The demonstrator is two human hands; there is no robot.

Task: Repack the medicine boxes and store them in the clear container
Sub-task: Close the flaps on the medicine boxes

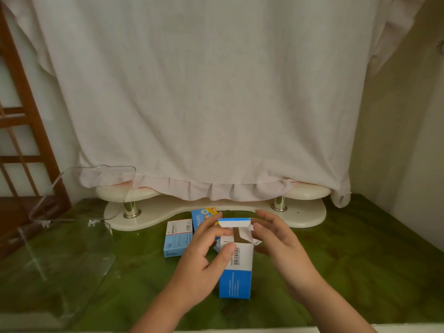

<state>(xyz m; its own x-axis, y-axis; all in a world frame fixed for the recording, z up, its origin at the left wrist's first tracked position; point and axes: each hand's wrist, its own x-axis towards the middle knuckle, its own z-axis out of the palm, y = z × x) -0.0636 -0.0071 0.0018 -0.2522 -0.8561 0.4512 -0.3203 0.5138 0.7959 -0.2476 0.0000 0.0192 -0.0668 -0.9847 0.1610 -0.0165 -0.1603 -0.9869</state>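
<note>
closing step: the left hand (204, 257) grips the medicine box (236, 270) upright over the green table (341, 272), lid open; the right hand (276, 243) pinches its side flap; next, likely, tuck flaps shut, then reach the clear container (60, 248).

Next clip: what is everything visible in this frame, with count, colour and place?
Open medicine box: one, blue and white, upright at table centre, top flap raised.
Blue and white box: one, lying left of it.
Blue and yellow box: one, behind the left hand.
Clear container: one, transparent, table's left side.
Table: one, green.
Stand: one, cream with metal posts, at the back.
Cloth: one, pale, draped over the stand.
Wooden frame: one, brown, far left.
Left hand: holds the open medicine box.
Right hand: fingers at its top flaps.
</note>
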